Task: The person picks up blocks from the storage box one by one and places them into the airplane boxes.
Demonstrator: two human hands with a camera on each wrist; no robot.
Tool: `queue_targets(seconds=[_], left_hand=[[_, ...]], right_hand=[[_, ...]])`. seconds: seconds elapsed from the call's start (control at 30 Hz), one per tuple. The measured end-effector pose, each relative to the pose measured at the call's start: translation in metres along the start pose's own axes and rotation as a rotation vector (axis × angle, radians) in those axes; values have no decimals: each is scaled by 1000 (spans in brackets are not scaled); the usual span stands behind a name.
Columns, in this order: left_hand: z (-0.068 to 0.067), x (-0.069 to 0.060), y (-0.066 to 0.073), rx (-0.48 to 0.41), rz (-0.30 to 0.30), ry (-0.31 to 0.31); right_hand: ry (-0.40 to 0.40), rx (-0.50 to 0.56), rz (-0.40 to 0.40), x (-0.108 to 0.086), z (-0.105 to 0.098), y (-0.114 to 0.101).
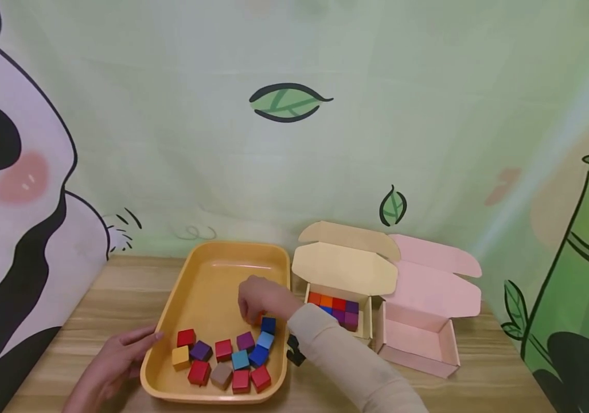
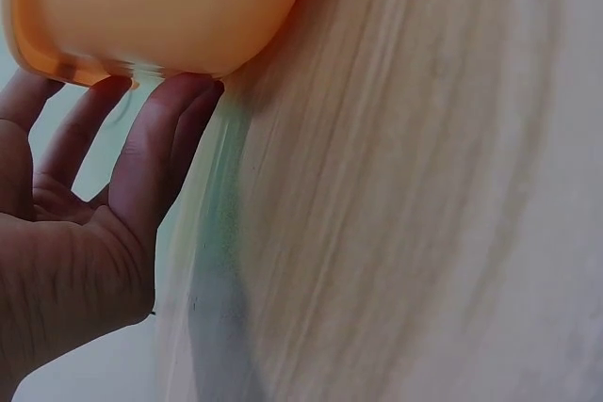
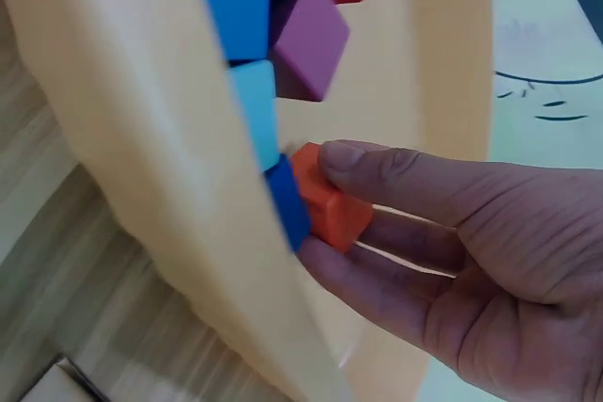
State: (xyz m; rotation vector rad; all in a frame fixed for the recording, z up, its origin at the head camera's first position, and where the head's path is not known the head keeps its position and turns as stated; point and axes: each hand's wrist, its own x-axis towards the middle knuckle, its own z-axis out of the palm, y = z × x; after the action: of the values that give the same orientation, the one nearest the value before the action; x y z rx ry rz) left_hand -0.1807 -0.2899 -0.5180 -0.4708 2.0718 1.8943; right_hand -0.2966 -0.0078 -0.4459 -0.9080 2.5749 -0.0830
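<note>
My right hand [image 1: 263, 299] reaches into the yellow tray [image 1: 222, 265], and its thumb and fingers pinch an orange cube [image 3: 332, 197]. That cube is right beside a dark blue cube [image 3: 287, 202] along the tray wall; from the head it is mostly hidden by the hand. My left hand [image 1: 119, 358] rests against the tray's left rim, its fingertips touching the edge in the left wrist view. Loose in the tray's near half lie red cubes [image 1: 199, 373], purple cubes [image 1: 245, 341], blue cubes [image 1: 258, 355], a yellow cube [image 1: 181, 357] and a brownish cube [image 1: 221, 376].
To the right of the tray stands a cream box [image 1: 344, 269] with its lid up, partly filled with colored cubes [image 1: 339, 304]. Beside it is an open pink box [image 1: 418, 338]. A printed cloth [image 1: 196, 143] hangs behind the wooden table [image 1: 93, 298].
</note>
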Motion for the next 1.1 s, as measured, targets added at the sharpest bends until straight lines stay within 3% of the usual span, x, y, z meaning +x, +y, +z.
queue_targets(seconds=[0.3, 0.63, 1.1], left_hand=[[0, 1, 1, -7, 18, -11], [0, 1, 4, 17, 6, -1], [1, -1, 1, -9, -4, 23]], right_hand=[[171, -31, -153, -10, -21, -5], [319, -101, -277, -44, -50, -13], [368, -163, -358, -86, -62, -12]])
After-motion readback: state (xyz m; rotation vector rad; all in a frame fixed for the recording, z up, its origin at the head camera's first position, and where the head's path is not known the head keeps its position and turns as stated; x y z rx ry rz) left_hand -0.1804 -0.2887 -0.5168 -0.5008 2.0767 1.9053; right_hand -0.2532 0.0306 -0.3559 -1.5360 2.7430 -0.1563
